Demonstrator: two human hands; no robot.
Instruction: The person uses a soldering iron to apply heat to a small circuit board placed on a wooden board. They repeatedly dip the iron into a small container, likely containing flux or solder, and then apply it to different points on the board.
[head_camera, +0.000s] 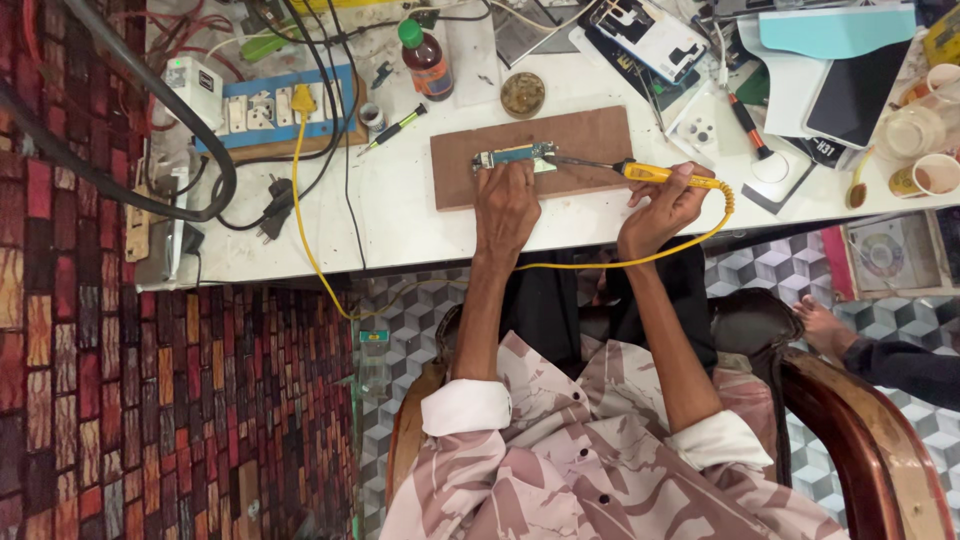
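My left hand rests on a brown wooden board, its fingertips pressing down a small green circuit board. My right hand grips the yellow handle of a soldering iron. The iron's thin metal tip points left and meets the right end of the circuit board. Its yellow cord loops under my arms and runs left up to a plug in the blue and white socket strip.
On the white table stand a brown bottle with a green cap, a round tin, a screwdriver, phone parts and cups. Black cables lie left. Another person's foot shows at right.
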